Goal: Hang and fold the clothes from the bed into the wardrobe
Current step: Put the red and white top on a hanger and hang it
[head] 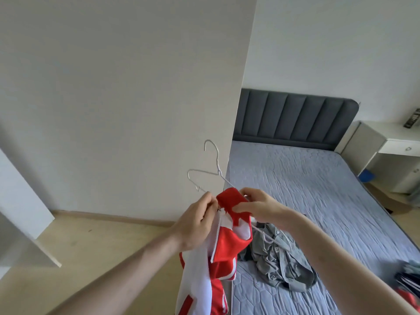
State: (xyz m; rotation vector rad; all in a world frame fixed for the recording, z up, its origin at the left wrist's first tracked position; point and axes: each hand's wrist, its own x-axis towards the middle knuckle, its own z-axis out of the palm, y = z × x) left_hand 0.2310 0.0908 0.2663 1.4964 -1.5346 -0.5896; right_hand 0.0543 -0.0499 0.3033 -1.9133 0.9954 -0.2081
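White panel [127, 105] close ahead-left

Both hands on red-and-white jacket [229, 233] — frame centre
Left hand [196, 223] pinches zipper edge, right hand [256, 206] grips collar over wire hanger [210, 171]; grey garment [279, 258] on bed [318, 189] — lower right.

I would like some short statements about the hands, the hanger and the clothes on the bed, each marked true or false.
1. Both hands hold the red and white jacket at its collar. True: the left hand and the right hand both grip it there.
2. The wire hanger already hangs on a wardrobe rail. False: it is in the air at the hands, partly inside the jacket.
3. A grey garment lies crumpled on the bed. True.
4. The bed's headboard is bright red. False: it is dark grey.
5. The jacket lies flat on the bed. False: it hangs down from the hands.
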